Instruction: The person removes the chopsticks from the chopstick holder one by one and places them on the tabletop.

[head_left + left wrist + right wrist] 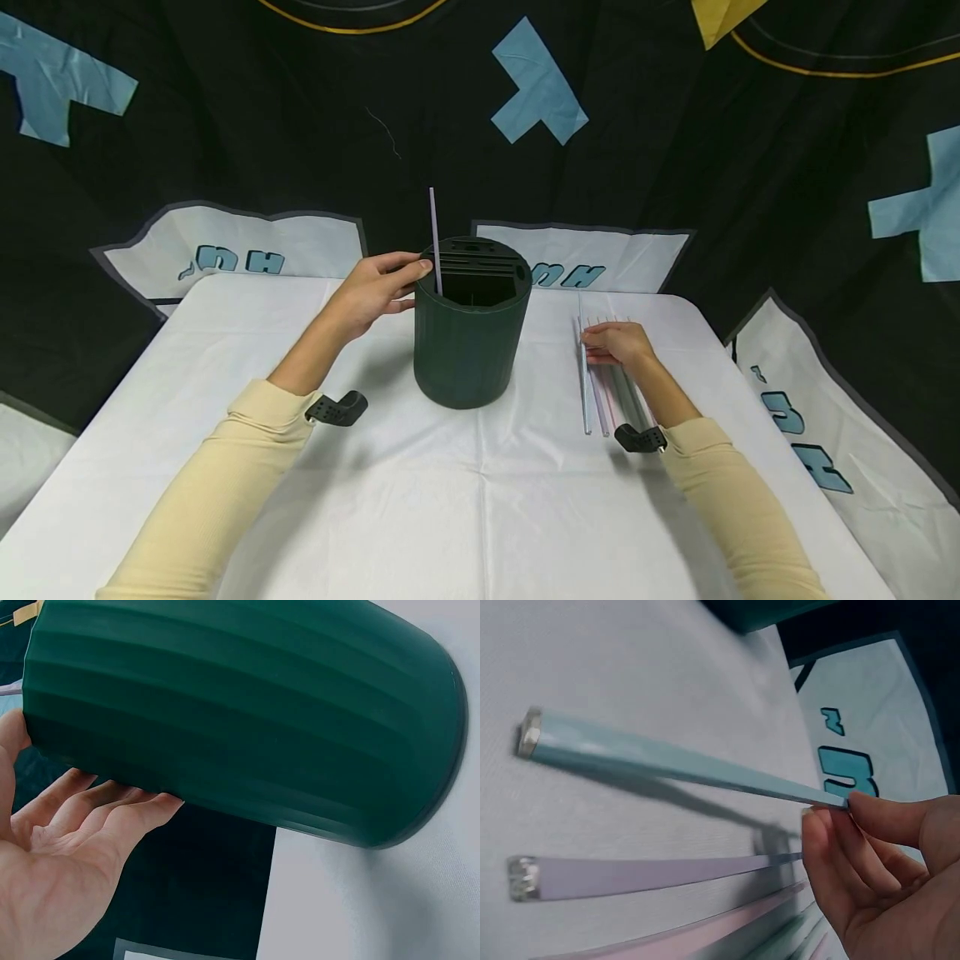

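A dark green knife-block-like holder [468,358] with a slotted top and square opening stands upright. One lilac chopstick [434,242] rises from its left side. My left hand [378,292] holds the holder near the top left, thumb at the rim and fingertips against the ribbed wall [225,712]. On the right, my right hand [618,343] pinches a light blue chopstick [682,761] between thumb and fingertips near its far end. Its silver-capped near end appears just above the cloth. Below it lie a lilac chopstick [645,877] and a pink one [697,930].
Several more chopsticks [628,392], partly covered by my right hand and wrist, lie side by side on the white tablecloth [420,492]. Behind the table hangs a black backdrop [337,125] with blue shapes. A black wrist mount [337,409] sits on each forearm.
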